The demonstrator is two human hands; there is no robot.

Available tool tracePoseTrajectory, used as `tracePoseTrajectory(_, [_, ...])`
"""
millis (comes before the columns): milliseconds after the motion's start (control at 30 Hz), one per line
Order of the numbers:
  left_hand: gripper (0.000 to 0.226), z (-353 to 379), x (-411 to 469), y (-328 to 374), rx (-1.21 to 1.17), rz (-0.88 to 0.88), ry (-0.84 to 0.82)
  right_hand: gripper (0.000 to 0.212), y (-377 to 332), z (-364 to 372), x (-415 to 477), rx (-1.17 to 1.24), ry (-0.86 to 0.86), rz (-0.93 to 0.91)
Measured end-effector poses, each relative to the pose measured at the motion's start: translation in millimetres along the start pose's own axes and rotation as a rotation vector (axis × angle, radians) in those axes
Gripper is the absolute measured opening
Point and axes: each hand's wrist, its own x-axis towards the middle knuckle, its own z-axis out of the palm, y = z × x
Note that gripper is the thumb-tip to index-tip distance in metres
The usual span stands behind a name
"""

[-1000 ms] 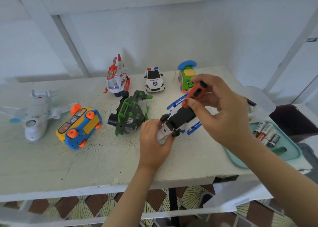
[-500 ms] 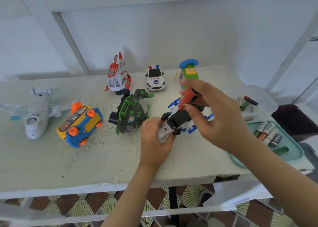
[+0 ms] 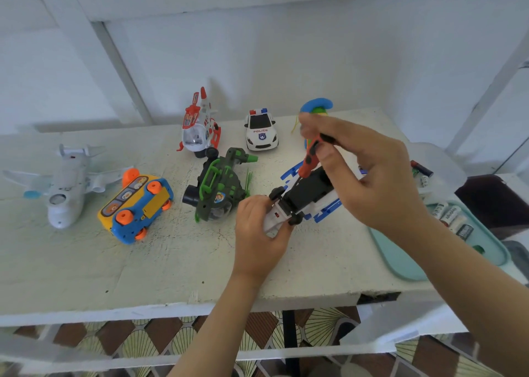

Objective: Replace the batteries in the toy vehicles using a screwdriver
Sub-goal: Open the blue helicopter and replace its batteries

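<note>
Head view looks down on a big, rough white table. On its right side lies a flat teal plastic tray. Just past the tray, farther away, sits a clear plastic box.

Near the middle of the table, a white and blue plastic toy car lies upside down, black belly up. The left hand grips its near end, fingers curled round it. The right hand pinches a small screwdriver with an orange handle, tip down at the black belly. I cannot tell if it touches.

I think the tip could slip off the tiny screw if the car wobbles or the tool leans. A loose screw could also roll off the table.

The tray holds a row of small batteries and one little green thing. The box holds some loose batteries, too blurry to count.
</note>
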Motion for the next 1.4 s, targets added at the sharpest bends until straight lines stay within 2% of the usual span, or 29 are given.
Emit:
tracePoseTrajectory(100, [0.031, 1, 0, -1, 0.005, -0.031, -0.013, 0.034, -2, -3, 5, 0.009, -0.009, 0.007])
tracePoseTrajectory(233, [0.031, 1, 0, 0, 0.0, -0.009, -0.001, 0.025, 7, -2, 4, -0.137, 0.019, -0.066])
tracePoseTrajectory(333, [0.033, 0, 1, 2, -0.018, -0.01, 0.001, 0.043, 8, 2, 2, -0.179, -0.048, -0.078])
tracePoseTrajectory(433, [0.044, -1, 1, 3, -0.044, -0.049, -0.006, 0.051, 8, 2, 3, -0.075, -0.128, -0.052])
tracePoseTrajectory(567, [0.065, -3, 1, 5, -0.092, -0.089, -0.02, 0.05, 6, 5, 8, 0.055, -0.118, -0.014])
tracePoseTrajectory(633, [0.066, -3, 1, 6, -0.097, -0.072, -0.029, 0.046, 6, 5, 10, 0.095, -0.09, 0.015])
tracePoseTrajectory(733, [0.064, -2, 1, 5, -0.095, -0.041, -0.034, 0.035, 11, 6, 11, -0.057, -0.034, -0.028])
tracePoseTrajectory(800, [0.062, -1, 0, 4, -0.102, -0.04, -0.028, 0.038, 12, 8, 12, -0.091, -0.051, -0.048])
tracePoseTrajectory(933, [0.061, -1, 1, 4, -0.11, -0.034, -0.022, 0.051, 8, 11, 11, 0.094, -0.217, -0.004])
tracePoseTrajectory(1067, [0.06, -1, 2, 4, -0.108, -0.029, -0.024, 0.048, 4, 14, 15, 0.193, -0.185, 0.043])
tracePoseTrajectory(1133, [0.06, -1, 2, 4, -0.105, -0.034, -0.028, 0.044, 4, 15, 17, 0.146, -0.11, 0.023])
tracePoseTrajectory(1267, [0.06, -1, 1, 3, -0.104, -0.04, -0.032, 0.024, 9, 18, 18, -0.181, 0.049, -0.092])
tracePoseTrajectory(1333, [0.06, -1, 2, 3, -0.102, -0.038, -0.032, 0.033, 9, 18, 18, -0.215, 0.006, -0.073])
tracePoseTrajectory(1400, [0.06, -1, 2, 3, -0.101, -0.026, -0.031, 0.039, 8, 16, 19, -0.102, -0.068, -0.041])
